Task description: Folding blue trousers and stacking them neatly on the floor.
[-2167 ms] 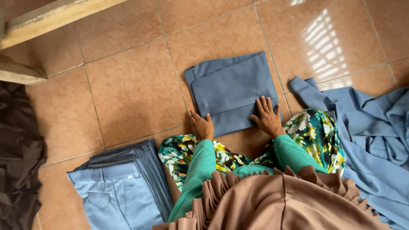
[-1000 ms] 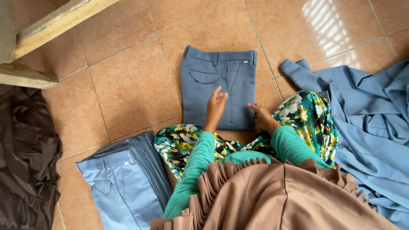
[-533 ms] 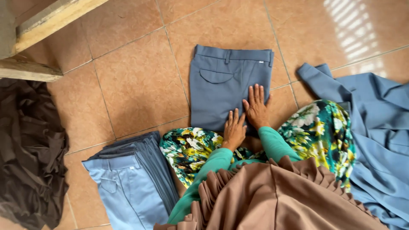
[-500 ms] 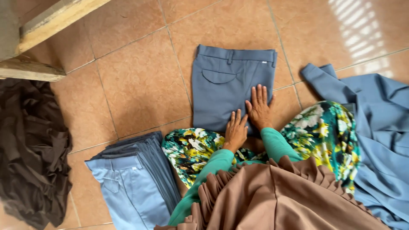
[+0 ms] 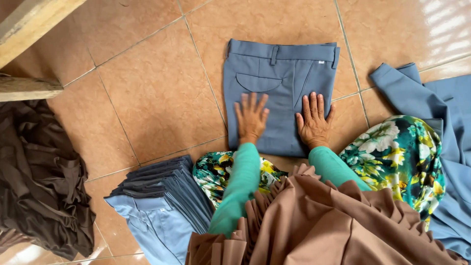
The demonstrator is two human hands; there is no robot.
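Observation:
A folded pair of grey-blue trousers (image 5: 279, 68) lies flat on the tiled floor in front of me, waistband away from me, back pocket showing. My left hand (image 5: 251, 119) rests palm down on its near left part, fingers spread. My right hand (image 5: 314, 121) presses flat on its near right part, fingers together. Both arms wear teal sleeves. Neither hand grips anything.
A stack of folded blue-grey garments (image 5: 162, 201) sits at my left knee. Dark brown cloth (image 5: 41, 176) is heaped at far left under wooden beams (image 5: 29, 88). Loose blue fabric (image 5: 441, 108) lies at right. My floral skirt (image 5: 397, 152) and brown pleated scarf (image 5: 324, 221) cover the foreground.
The trousers were folded shorter, then both hands came close together on the near edge. Now the hands have spread apart and lie flat on the fabric.

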